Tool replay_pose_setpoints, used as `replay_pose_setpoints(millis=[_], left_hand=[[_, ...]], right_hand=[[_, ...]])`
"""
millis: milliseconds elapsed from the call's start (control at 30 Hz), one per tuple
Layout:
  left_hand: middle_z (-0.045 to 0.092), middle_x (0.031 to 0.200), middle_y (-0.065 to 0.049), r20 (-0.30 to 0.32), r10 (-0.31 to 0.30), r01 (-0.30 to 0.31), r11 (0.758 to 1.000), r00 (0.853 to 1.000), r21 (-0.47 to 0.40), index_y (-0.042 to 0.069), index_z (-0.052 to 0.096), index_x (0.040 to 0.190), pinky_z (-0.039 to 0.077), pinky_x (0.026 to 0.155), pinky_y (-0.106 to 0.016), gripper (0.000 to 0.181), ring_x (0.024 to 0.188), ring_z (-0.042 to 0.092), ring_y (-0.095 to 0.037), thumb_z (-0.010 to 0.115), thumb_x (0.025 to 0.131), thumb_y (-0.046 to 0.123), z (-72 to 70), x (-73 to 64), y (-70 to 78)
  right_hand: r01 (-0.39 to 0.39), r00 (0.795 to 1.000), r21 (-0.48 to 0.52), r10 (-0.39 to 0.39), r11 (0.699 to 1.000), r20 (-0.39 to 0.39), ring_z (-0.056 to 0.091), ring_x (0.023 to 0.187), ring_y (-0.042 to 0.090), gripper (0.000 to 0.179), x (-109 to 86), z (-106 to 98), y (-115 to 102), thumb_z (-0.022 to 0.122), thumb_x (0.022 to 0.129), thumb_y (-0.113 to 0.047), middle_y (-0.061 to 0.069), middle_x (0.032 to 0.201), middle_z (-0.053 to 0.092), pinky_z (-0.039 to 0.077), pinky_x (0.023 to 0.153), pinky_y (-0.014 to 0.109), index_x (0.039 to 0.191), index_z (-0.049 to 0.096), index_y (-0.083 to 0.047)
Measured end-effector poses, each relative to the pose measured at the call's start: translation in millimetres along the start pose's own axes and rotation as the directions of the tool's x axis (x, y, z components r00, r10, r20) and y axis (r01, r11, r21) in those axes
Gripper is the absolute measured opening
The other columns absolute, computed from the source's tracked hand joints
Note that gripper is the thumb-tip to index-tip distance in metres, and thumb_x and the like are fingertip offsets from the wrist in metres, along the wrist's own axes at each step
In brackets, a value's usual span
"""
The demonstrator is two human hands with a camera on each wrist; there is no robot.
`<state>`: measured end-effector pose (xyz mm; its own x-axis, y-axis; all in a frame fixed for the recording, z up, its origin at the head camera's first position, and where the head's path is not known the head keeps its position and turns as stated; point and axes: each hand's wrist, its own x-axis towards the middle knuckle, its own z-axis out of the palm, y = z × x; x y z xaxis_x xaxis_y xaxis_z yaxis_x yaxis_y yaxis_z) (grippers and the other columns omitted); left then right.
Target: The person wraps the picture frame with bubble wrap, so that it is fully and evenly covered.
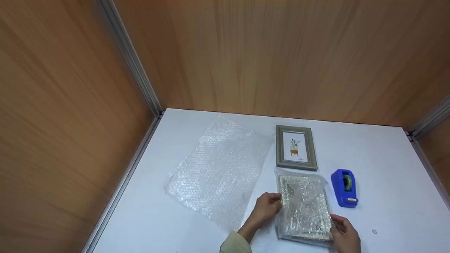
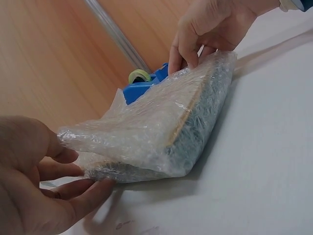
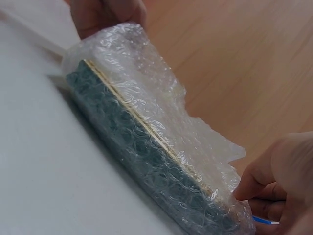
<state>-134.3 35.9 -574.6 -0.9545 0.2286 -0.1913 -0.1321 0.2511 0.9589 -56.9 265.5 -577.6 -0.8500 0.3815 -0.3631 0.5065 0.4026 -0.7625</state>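
Observation:
A picture frame in bubble wrap (image 1: 306,207) lies near the front of the white table, its patterned border showing through the plastic. On its left edge my left hand (image 1: 265,209) pinches the wrap between thumb and fingers; in the left wrist view a fold of wrap (image 2: 112,147) stands slightly off the layer below. My right hand (image 1: 345,234) grips the opposite edge, fingers curled over the wrapped side (image 3: 146,142). Through the plastic, that package's side looks dark green with a gold line. Its underside is hidden.
A flat sheet of bubble wrap (image 1: 225,172) spreads to the left. Behind the package lies an unwrapped grey-brown picture frame (image 1: 314,154) with a plant print. To the right stands a blue tape dispenser (image 1: 339,188). Wooden panels (image 1: 267,56) border the table (image 1: 383,168).

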Motion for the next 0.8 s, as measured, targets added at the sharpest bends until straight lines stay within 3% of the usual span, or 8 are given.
replay_pose_setpoints(millis=[300, 433, 567, 700, 800], left_hand=[[0.057, 0.089, 0.001, 0.023, -0.014, 0.014, 1.0, 1.0, -0.007, 0.0, 0.062, 0.113, 0.05, 0.06, -0.021, 0.029, 0.072, 0.056, -0.007, 0.057, 0.086, 0.009, -1.3, 0.7, 0.2], [0.059, 0.093, 0.001, 0.054, -0.039, 0.039, 0.999, 0.998, 0.003, 0.002, 0.061, 0.111, 0.051, 0.065, -0.024, 0.028, 0.077, 0.057, -0.01, 0.058, 0.086, 0.013, -4.9, 3.4, 2.3], [0.059, 0.095, 0.001, 0.042, -0.058, 0.055, 0.997, 0.997, 0.062, 0.005, 0.06, 0.11, 0.05, 0.074, -0.028, 0.026, 0.087, 0.057, -0.013, 0.059, 0.086, 0.016, -11.1, 10.1, 4.2], [0.059, 0.097, 0.0, -0.015, -0.048, 0.049, 0.995, 0.999, 0.083, 0.004, 0.059, 0.112, 0.05, 0.076, -0.029, 0.028, 0.092, 0.058, -0.015, 0.06, 0.087, 0.016, -20.1, 22.6, 9.0], [0.06, 0.097, -0.001, -0.068, -0.033, 0.038, 0.996, 0.997, 0.084, 0.004, 0.059, 0.112, 0.05, 0.076, -0.027, 0.028, 0.091, 0.059, -0.015, 0.06, 0.087, 0.015, -25.5, 36.4, 15.7]], right_hand=[[-0.002, 0.999, -0.049, 0.004, 0.999, 0.046, 0.041, 0.121, 0.042, 0.046, 2.2, -2.1, -0.6, 0.045, 0.087, -0.004, 0.028, 0.132, 0.042, 0.037, 0.099, 0.051, 0.132, 0.038, 0.004], [0.003, 0.998, -0.091, 0.002, 0.996, 0.056, 0.043, 0.12, 0.041, 0.044, 4.0, -5.6, -3.4, 0.045, 0.091, -0.011, 0.026, 0.131, 0.044, 0.039, 0.096, 0.05, 0.132, 0.039, 0.003], [0.01, 0.999, -0.116, -0.005, 0.993, 0.045, 0.043, 0.12, 0.04, 0.047, 5.2, -11.6, -10.4, 0.043, 0.094, -0.022, 0.026, 0.133, 0.043, 0.039, 0.096, 0.049, 0.134, 0.038, 0.002], [0.093, 0.995, -0.107, -0.096, 0.99, -0.03, 0.044, 0.119, 0.039, 0.045, 7.3, -18.4, -25.0, 0.043, 0.095, -0.021, 0.026, 0.132, 0.044, 0.039, 0.096, 0.049, 0.133, 0.04, 0.003], [0.2, 0.974, -0.108, -0.209, 0.974, -0.083, 0.047, 0.117, 0.039, 0.041, 11.6, -21.5, -39.6, 0.044, 0.095, -0.017, 0.026, 0.128, 0.047, 0.04, 0.096, 0.048, 0.131, 0.043, 0.004]])
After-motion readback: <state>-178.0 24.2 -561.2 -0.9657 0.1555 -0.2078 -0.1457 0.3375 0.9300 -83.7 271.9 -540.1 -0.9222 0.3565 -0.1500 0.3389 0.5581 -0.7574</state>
